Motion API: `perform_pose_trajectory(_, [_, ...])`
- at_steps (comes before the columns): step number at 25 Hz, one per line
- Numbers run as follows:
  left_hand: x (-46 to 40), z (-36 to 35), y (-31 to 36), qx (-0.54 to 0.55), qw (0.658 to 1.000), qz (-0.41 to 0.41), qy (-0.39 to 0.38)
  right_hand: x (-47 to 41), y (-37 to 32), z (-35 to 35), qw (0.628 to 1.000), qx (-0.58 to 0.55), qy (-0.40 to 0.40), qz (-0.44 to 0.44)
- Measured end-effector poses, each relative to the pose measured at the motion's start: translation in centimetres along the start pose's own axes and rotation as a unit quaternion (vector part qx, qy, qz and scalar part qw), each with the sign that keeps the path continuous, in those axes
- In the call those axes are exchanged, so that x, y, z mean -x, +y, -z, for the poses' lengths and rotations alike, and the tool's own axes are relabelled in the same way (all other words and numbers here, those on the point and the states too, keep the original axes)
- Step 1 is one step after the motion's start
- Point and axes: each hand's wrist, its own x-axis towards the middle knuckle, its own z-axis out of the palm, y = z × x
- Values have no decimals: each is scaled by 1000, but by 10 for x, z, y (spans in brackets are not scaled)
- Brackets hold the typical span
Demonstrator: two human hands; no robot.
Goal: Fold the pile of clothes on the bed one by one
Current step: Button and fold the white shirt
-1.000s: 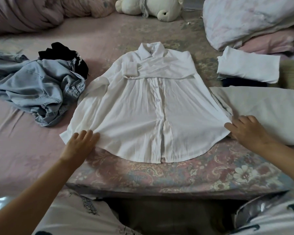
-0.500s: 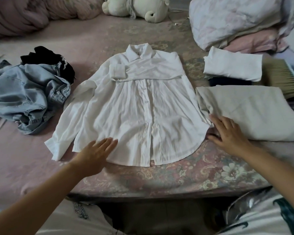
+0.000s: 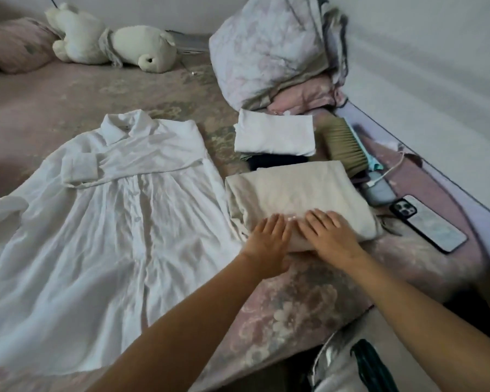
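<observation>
Change since the earlier frame: both hands have left the shirt hem and moved onto the folded beige piece; the view has swung right, so the denim pile is out of sight.

Item 1, white shirt (image 3: pixel 105 222): task garment, at 9 o'clock of the hands, spread flat on the bed (image 3: pixel 294 306), front up, one sleeve folded across the chest, unattended.

Item 2, left hand (image 3: pixel 268 244): fingers straight, flat on the near edge of the folded beige garment (image 3: pixel 297 199); grips nothing.

Item 3, right hand (image 3: pixel 330 236): same, palm down just beside the left, grips nothing.

Item 4, folded white garment (image 3: pixel 275 134): at 12 o'clock of the hands, on a dark piece.

Handling, as judgement: press evenly and slide the beige bundle as one block towards 3 o'clock, clear of the shirt's edge, without dragging its layers apart; stop short of the phone (image 3: pixel 427 223).

Containers: none visible; folded pieces lie directly on the bed.
</observation>
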Motion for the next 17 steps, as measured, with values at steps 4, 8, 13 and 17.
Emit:
perform_pose_trajectory(4, [-39, -9, 15, 18, 995, 63, -79, 5, 31, -22, 999, 52, 10, 10])
perform_pose_trajectory(8, [-51, -2, 52, 24, 990, 88, -106, 11, 55, -33, 998, 42, 19, 39])
perform_pose_trajectory(13, [-66, 7, 105, 52, 993, 31, -100, 52, 101, -39, 996, 32, 70, 40])
perform_pose_trajectory(17, [-59, -5, 106, 43, 994, 2, -99, 76, 80, -42, 998, -33, -27, -42])
